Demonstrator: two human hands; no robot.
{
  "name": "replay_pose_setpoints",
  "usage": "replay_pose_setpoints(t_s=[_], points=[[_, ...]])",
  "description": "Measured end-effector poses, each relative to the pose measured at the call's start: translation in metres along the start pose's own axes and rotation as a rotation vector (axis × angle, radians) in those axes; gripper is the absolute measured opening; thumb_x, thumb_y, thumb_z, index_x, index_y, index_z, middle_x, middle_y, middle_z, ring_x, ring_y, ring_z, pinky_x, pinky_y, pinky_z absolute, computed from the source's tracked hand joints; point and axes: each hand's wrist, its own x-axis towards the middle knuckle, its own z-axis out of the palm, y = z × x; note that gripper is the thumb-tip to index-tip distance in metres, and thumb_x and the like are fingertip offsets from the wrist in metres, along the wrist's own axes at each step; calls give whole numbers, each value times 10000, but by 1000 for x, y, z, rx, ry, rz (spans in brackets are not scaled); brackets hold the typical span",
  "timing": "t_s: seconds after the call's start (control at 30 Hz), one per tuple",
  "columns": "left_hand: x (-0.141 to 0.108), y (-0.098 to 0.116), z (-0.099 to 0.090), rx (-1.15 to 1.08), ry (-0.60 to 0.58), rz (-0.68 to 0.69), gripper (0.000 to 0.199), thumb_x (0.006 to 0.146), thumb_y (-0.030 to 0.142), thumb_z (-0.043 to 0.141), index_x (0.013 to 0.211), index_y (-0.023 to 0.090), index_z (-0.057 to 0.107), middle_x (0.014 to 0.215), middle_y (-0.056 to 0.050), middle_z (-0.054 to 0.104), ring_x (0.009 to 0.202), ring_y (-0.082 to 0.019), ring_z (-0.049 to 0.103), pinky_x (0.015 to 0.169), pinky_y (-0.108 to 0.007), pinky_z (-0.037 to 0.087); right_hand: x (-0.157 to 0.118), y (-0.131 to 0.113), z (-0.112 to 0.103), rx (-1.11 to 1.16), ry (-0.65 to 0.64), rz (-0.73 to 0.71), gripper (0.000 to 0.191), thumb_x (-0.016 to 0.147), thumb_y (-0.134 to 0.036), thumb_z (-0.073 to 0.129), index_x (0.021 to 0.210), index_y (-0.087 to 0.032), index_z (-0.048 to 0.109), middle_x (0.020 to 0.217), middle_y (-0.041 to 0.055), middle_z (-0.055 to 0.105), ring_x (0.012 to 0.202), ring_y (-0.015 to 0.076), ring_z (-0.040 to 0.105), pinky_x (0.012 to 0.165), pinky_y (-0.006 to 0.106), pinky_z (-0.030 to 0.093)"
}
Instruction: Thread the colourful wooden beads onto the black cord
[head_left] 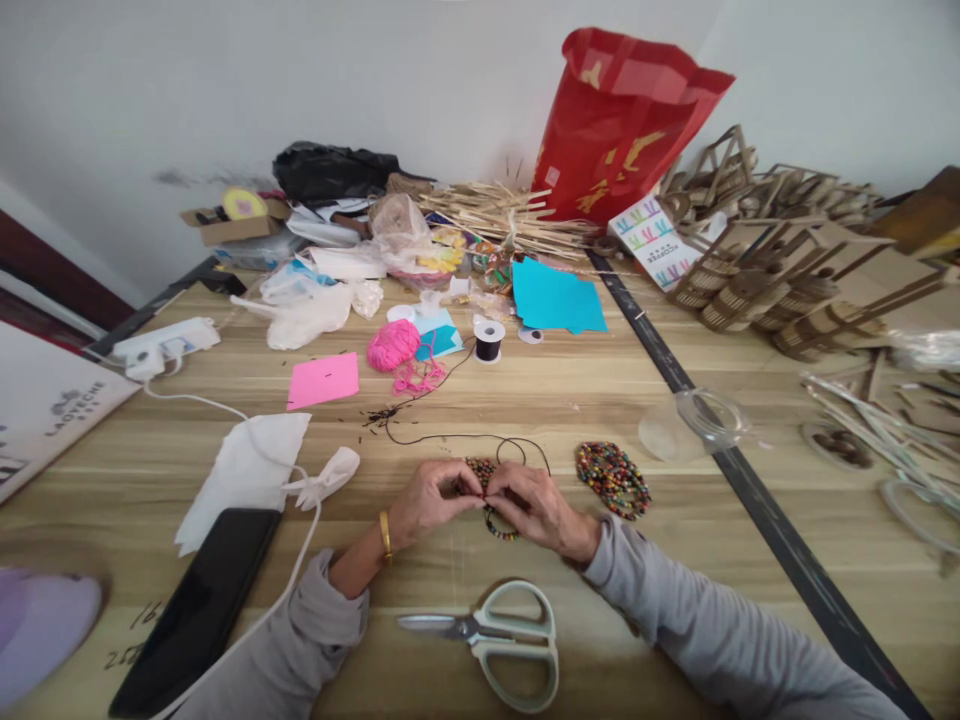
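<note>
Over the middle of the table, my left hand [429,500] and my right hand [538,508] meet fingertip to fingertip. Both pinch a beaded string [504,532] of small multicoloured beads, part of which hangs below the fingers and part shows behind them. The exact spot being pinched is mostly hidden. A thin black cord [450,437] loops on the table just beyond my hands. To the right of my right hand lies a coiled heap of colourful bead strands [613,480]. Scissors with pale handles [553,645] rest nearer to me, blades pointing left.
A spool of black cord [489,341], pink yarn [394,346] and a pink paper [324,381] lie farther back. On the left are a black phone [199,610] and a white cable [306,570]. A red bag [622,130] and wooden lantern-like pieces [750,290] stand at the back right.
</note>
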Motion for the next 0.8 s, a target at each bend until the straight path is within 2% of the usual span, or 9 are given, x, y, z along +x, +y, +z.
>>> replay_pose_setpoints(t_s=[0.17,0.4,0.8], points=[[0,-3,-1,28,28,19,82,704,204,715,708,135,670,695,-34,669,671,-147,601,652,-242,464,1,-1,0,14,-1,3,97,937,-215,481,884,-172,550,764,58,604,699,146,564,638,246,462],[1,-6,-2,30,66,129,86,721,216,716,708,134,693,696,-55,673,680,-166,609,677,-275,468,2,-3,-1,18,1,-4,80,929,-170,471,905,-170,548,790,68,604,739,154,561,673,257,466],[1,-10,-1,11,72,161,51,714,171,713,723,122,701,721,-69,683,705,-169,620,694,-282,480,-1,3,2,-12,24,5,71,926,-164,478,903,-175,544,782,55,600,725,146,555,657,246,455]])
